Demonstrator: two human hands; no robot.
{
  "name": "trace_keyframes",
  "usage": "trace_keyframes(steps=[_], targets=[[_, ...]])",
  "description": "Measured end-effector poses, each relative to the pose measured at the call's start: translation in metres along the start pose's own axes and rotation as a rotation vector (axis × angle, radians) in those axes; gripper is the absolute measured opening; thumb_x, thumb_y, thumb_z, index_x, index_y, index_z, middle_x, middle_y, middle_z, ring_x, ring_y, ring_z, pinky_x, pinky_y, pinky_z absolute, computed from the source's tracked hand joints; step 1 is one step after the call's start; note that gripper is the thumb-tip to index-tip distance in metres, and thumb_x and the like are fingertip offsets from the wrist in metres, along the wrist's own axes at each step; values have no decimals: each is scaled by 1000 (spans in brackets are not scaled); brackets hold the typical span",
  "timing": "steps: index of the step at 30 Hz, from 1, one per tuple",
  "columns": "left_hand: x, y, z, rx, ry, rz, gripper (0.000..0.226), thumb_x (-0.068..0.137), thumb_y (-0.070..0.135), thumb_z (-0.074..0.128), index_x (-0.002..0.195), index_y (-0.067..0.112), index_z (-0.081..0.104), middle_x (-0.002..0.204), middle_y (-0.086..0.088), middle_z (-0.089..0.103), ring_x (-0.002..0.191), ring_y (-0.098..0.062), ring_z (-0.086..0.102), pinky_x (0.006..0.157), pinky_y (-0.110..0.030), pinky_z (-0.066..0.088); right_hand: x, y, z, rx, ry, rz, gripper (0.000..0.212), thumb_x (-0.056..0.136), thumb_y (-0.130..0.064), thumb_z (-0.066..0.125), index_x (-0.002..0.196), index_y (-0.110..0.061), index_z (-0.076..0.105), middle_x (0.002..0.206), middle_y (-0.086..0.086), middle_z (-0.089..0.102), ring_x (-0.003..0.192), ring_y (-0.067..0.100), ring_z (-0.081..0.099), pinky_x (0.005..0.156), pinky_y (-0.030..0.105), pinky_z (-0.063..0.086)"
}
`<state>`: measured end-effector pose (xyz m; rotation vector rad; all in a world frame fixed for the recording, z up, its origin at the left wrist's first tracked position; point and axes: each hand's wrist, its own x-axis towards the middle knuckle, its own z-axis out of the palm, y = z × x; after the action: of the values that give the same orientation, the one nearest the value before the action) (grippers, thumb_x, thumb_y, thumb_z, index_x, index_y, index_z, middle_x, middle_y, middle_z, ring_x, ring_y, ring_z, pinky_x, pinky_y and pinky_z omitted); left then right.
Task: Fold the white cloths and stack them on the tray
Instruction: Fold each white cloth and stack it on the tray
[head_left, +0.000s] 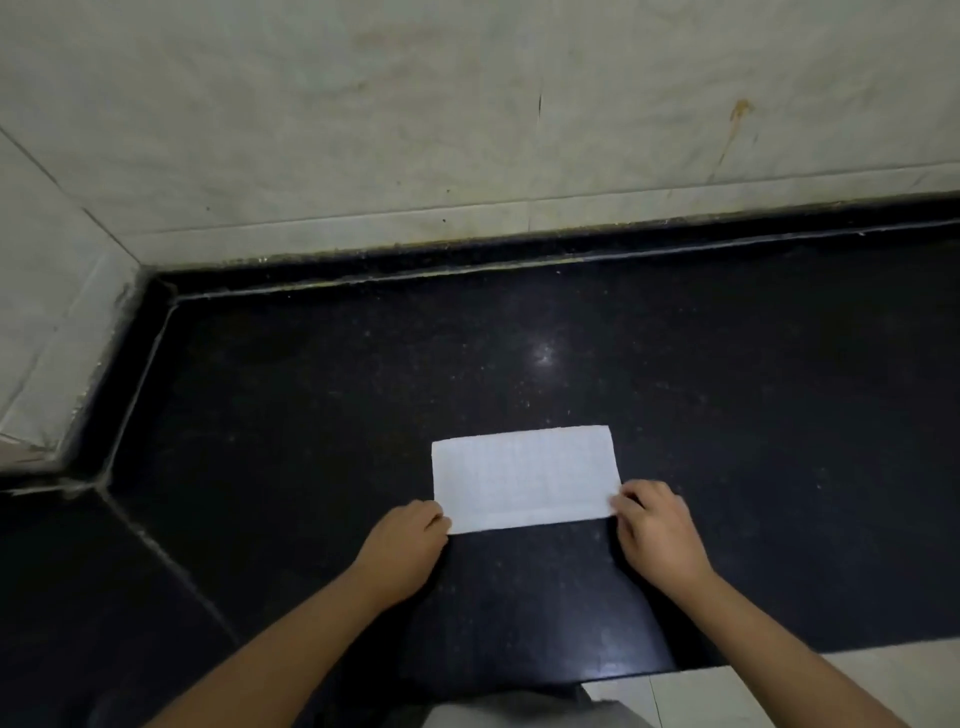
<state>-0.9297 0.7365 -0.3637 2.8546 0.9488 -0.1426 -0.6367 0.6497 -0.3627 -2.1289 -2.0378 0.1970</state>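
A view from above, looking down at a person's two bare forearms reaching forward over a dark, speckled stone counter (311, 395). A single white cloth (524, 478) lies flat on the counter, a little right of centre and close to the near edge. It is folded into a neat, wide rectangle, with its long sides running left to right and a faint crease line near its front edge.

The left hand (402, 551) sits at the cloth's front left corner. Its fingers are curled in and their tips meet the corner of the fabric, pinching it against the counter. The right hand (657, 530) sits at the front right corner in a matching pose, fingers bent and closed on that corner of the cloth. Both hands keep a narrow, tight grip on the cloth's edge; the palms face down and the knuckles face the camera.

Behind the counter rises a pale tiled wall (467, 114), marked with a few small stains and an orange-brown streak toward the upper right. The wall turns a corner at the left, and the counter follows it with an angled seam. A soft patch of reflected light glints on the stone just beyond the cloth. At the bottom right, light floor tiles (779, 691) show below the counter's edge
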Motion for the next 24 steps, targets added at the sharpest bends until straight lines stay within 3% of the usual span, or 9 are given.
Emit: trace_keyframes(steps=[2, 5, 7, 9, 12, 16, 20, 22, 24], targets=[[-2, -1, -4, -22, 83, -40, 12, 69, 21, 63, 57, 18, 67, 61, 5, 62, 50, -11, 56, 46, -17, 46, 2, -6, -5, 60, 15, 123, 8, 68, -13, 64, 68, -9, 71, 76, 8, 66, 70, 32, 64, 56, 31, 44], [13, 0, -14, -109, 229, -157, 35, 79, 22, 40, 73, 10, 72, 75, -2, 68, 62, -17, 65, 52, -23, 54, 10, -21, -19, 105, -50, 466, 28, 89, -25, 53, 107, -5, 61, 105, 14, 62, 99, 34, 56, 76, 38, 46], [31, 7, -22, -202, 237, -327, 40, 90, 19, 35, 110, 2, 65, 114, -9, 64, 102, -22, 64, 84, -28, 56, 13, -26, -21, 93, -173, 629, 41, 91, -33, 49, 117, -3, 47, 119, 15, 55, 110, 32, 50, 82, 37, 46], [46, 15, -25, -265, 79, -461, 48, 100, 21, 30, 143, 2, 27, 153, -10, 25, 142, -22, 23, 117, -28, 20, 18, -32, -20, 118, -265, 690, 41, 92, -32, 46, 118, -1, 44, 123, 18, 51, 113, 33, 49, 83, 38, 46], [57, 24, -15, -227, -62, -533, 61, 101, 32, 28, 148, 4, 1, 158, -8, -5, 146, -20, -7, 119, -32, -3, 26, -36, -19, 187, -323, 770, 38, 93, -26, 44, 119, 2, 44, 125, 20, 51, 114, 34, 49, 87, 38, 45], [54, 25, 0, -240, -90, -584, 64, 100, 37, 24, 148, 6, -4, 158, -6, -11, 146, -19, -12, 118, -32, -7, 33, -37, -20, 229, -339, 807, 29, 90, -20, 45, 110, 1, 50, 117, 18, 54, 104, 32, 54, 73, 32, 43], [53, 24, 0, -248, -80, -572, 64, 100, 38, 23, 148, 6, -5, 158, -7, -12, 146, -19, -12, 118, -32, -8, 33, -34, -18, 364, -238, 761, 12, 83, -9, 52, 73, -7, 46, 86, 12, 56, 75, 23, 51, 48, 24, 31], [52, 24, 1, -250, -91, -574, 64, 100, 38, 22, 148, 6, -6, 158, -7, -13, 145, -19, -13, 118, -33, -9, 32, -33, -18, 501, -175, 780, 24, 79, -3, 55, 62, -11, 40, 69, 4, 50, 66, 19, 47, 48, 23, 31], [52, 24, 0, -249, -99, -568, 64, 100, 38, 21, 147, 6, -8, 157, -7, -14, 145, -19, -14, 117, -33, -9, 36, -34, -23, 663, -138, 876, 16, 77, -1, 58, 71, -9, 45, 68, 2, 48, 62, 15, 45, 49, 23, 33]])
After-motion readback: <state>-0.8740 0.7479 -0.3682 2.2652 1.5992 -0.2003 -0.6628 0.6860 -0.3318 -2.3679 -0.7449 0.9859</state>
